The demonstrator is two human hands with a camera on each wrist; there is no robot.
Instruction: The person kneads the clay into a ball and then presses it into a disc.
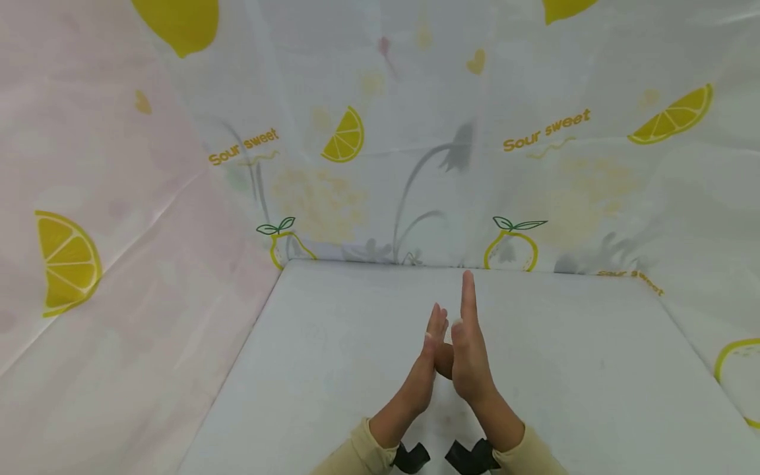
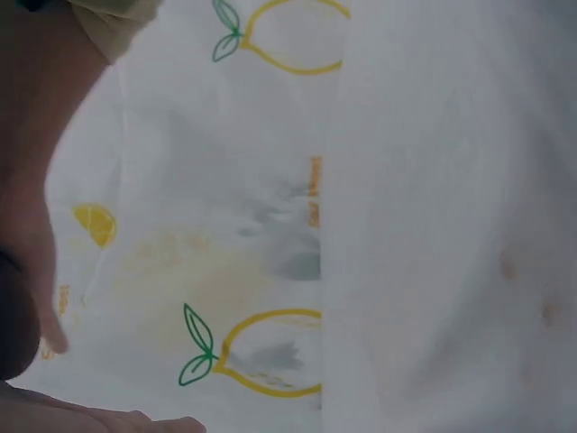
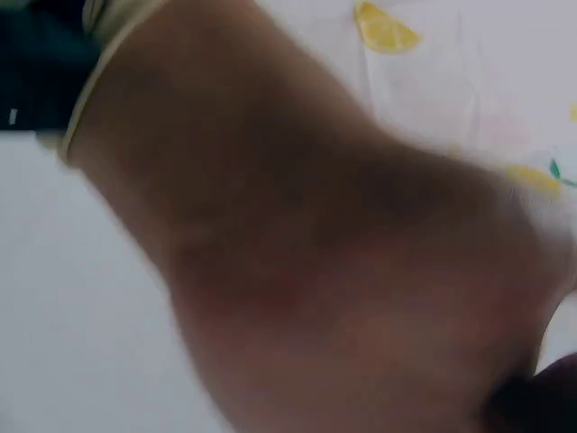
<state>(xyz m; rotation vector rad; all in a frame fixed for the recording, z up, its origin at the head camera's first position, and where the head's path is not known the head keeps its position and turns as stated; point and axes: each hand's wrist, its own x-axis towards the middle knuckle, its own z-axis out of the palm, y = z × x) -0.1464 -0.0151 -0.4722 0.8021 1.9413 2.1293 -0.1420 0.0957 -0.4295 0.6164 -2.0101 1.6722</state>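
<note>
Between the palms sits a brown, rounded lump (image 1: pixel 444 361), smooth and ball-like. My left hand (image 1: pixel 423 373) lies against its left side with the fingers straight and pointing up and away. On the other side, the flat palm of my right hand (image 1: pixel 473 359) faces it, fingers extended together. The hands partly cover the lump, and its material cannot be told. In the left wrist view the dark lump (image 2: pixel 16 317) shows at the left edge, between a hand and straight fingers along the bottom. A blurred hand and forearm fill much of the right wrist view, with the dark lump (image 3: pixel 559 397) at the lower right corner.
A white tabletop (image 1: pixel 332 356) extends under and around the hands. Lemon-printed sheeting (image 1: pixel 380 185) stands behind it and along both sides. Black straps (image 1: pixel 472 456) show at the wrists, near the beige sleeves (image 1: pixel 359 452).
</note>
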